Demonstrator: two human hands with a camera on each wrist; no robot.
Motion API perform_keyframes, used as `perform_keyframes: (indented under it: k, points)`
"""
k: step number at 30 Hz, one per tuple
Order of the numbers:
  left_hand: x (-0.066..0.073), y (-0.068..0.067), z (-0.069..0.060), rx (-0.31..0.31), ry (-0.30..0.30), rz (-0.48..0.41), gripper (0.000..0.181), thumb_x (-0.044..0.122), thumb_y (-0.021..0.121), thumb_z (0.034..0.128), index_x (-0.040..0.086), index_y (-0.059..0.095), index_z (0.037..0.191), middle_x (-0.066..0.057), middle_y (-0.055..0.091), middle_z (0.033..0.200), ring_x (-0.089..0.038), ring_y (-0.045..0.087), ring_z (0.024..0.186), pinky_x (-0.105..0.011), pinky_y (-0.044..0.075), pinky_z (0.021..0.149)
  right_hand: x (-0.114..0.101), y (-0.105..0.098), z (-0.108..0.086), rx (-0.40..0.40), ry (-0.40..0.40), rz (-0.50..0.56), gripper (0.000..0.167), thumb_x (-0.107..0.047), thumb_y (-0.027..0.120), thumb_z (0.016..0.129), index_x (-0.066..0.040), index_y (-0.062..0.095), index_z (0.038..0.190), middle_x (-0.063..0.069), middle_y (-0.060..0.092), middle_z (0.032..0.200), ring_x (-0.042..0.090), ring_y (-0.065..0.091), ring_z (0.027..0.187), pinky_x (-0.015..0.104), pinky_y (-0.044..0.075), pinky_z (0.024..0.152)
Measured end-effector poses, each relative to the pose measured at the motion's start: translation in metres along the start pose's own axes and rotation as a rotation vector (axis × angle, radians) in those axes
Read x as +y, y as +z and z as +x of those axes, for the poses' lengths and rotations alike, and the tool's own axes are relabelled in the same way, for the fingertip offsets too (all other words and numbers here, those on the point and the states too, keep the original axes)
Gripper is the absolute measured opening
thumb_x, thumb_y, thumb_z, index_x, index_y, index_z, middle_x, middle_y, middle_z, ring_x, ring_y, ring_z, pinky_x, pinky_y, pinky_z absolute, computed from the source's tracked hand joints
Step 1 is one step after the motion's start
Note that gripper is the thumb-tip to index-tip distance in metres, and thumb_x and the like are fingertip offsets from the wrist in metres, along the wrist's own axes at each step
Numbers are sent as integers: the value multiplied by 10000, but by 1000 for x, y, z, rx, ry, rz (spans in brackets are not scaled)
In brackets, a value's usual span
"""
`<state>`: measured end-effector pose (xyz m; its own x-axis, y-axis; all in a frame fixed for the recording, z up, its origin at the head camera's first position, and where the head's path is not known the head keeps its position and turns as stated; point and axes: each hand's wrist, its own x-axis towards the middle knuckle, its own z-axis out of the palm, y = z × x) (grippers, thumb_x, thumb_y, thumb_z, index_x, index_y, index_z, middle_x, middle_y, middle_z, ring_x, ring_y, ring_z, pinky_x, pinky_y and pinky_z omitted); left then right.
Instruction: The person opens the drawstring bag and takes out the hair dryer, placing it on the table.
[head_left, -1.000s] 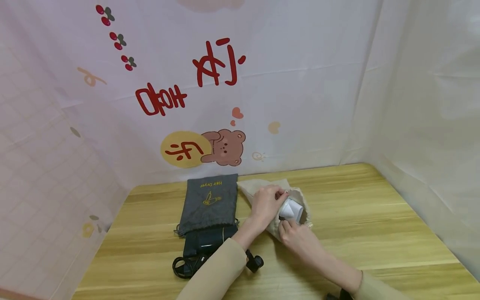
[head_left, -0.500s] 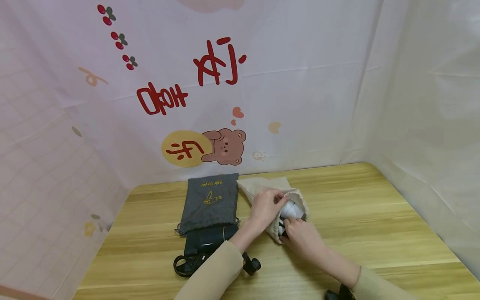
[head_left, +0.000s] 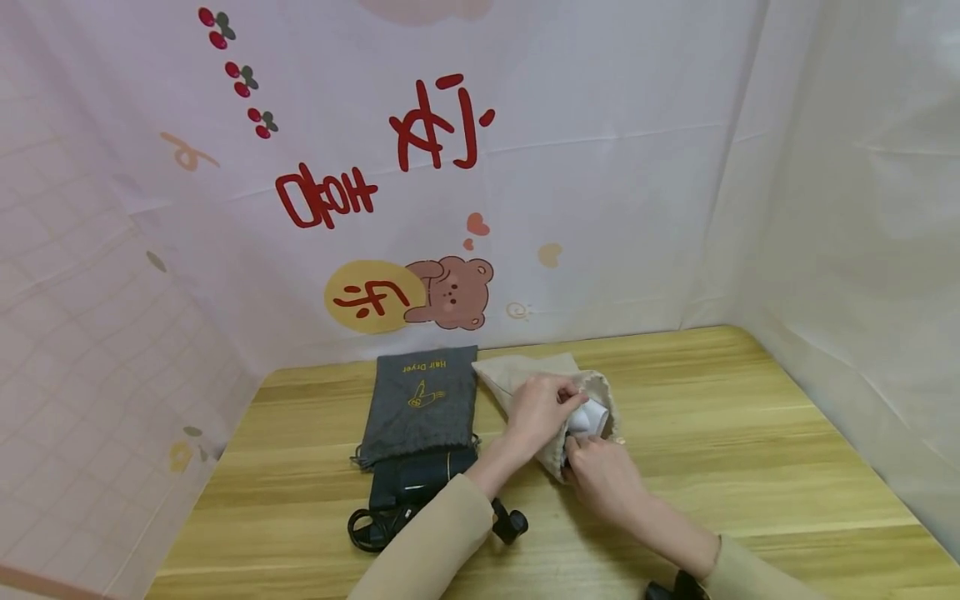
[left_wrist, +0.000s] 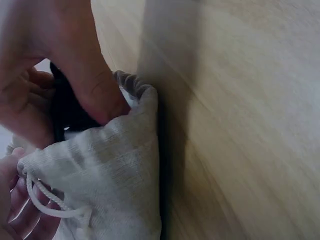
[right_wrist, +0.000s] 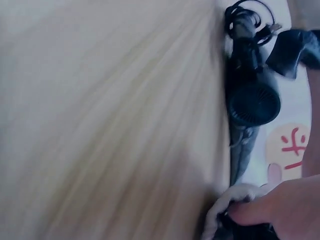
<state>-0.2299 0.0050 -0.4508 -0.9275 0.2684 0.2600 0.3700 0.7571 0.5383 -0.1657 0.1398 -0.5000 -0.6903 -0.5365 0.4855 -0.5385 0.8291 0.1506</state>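
Note:
A beige drawstring bag [head_left: 551,454] lies on the table with its mouth towards me. At the upper edge of that mouth, my left hand [head_left: 536,412] pinches the cloth rim. A white, smooth-surfaced object [head_left: 591,417] shows inside; most of it is hidden. My right hand [head_left: 603,475] reaches into the lower part of the opening. In the left wrist view, its thumb and fingers grip a black bundle [left_wrist: 70,107] inside the rim; its exact kind is unclear. The bag's white cord [left_wrist: 57,212] hangs beside my left fingers [left_wrist: 32,215].
To the left lies a grey pouch [head_left: 420,408] printed "Hair Dryer". A black hair dryer [head_left: 420,479] with a coiled cable [head_left: 369,532] lies in front of it, partly behind my left sleeve [head_left: 431,537]. A patterned white sheet [head_left: 615,208] stands behind the wooden table [head_left: 720,433].
My right hand has shifted at the bag's lower rim and reached into the opening. Black and white parts seen there half a second ago are now mostly covered. The left hand keeps its hold on the rim.

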Motion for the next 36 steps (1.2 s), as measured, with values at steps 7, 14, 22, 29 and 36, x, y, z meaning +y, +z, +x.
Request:
perform_keyframes:
  k: [7, 14, 22, 29, 36]
  points:
    - [3, 1, 2, 10, 1, -1, 167, 349, 739, 988, 218, 807, 910, 80, 788, 853, 22, 602, 700, -112, 401, 610, -5, -21, 1, 29, 5, -42, 357, -170, 921, 676, -92, 572, 697, 6, 631, 631, 146, 560, 531, 283, 448, 470]
    - [-9, 1, 2, 47, -12, -14, 154, 311, 741, 992, 196, 803, 909, 58, 768, 840, 1, 567, 684, -135, 410, 609, -10, -42, -7, 5, 91, -60, 433, -286, 972, 662, -67, 612, 761, 16, 665, 696, 151, 568, 571, 291, 469, 469]
    - [-19, 0, -3, 41, -14, -26, 163, 328, 730, 1000, 205, 802, 922, 61, 760, 842, 9, 569, 688, -136, 428, 606, -9, -43, -14, -24, 112, -29, 425, -261, 969, 678, -82, 596, 777, 19, 636, 686, 147, 560, 586, 298, 463, 458]
    - [-19, -4, -17, -19, 60, 5, 166, 357, 750, 982, 207, 821, 970, 71, 781, 889, -17, 676, 793, -145, 512, 700, 7, -26, -15, -100, 116, 42, 407, -256, 961, 678, -85, 601, 762, 28, 610, 643, 184, 608, 584, 336, 489, 483]
    - [-15, -8, -34, -175, 38, 90, 282, 448, 781, 943, 229, 790, 1121, 70, 781, 1067, -74, 728, 963, -205, 564, 791, 21, -14, -13, -112, 91, 23, 430, -304, 975, 646, -49, 664, 800, 46, 640, 702, 198, 616, 647, 329, 521, 521]
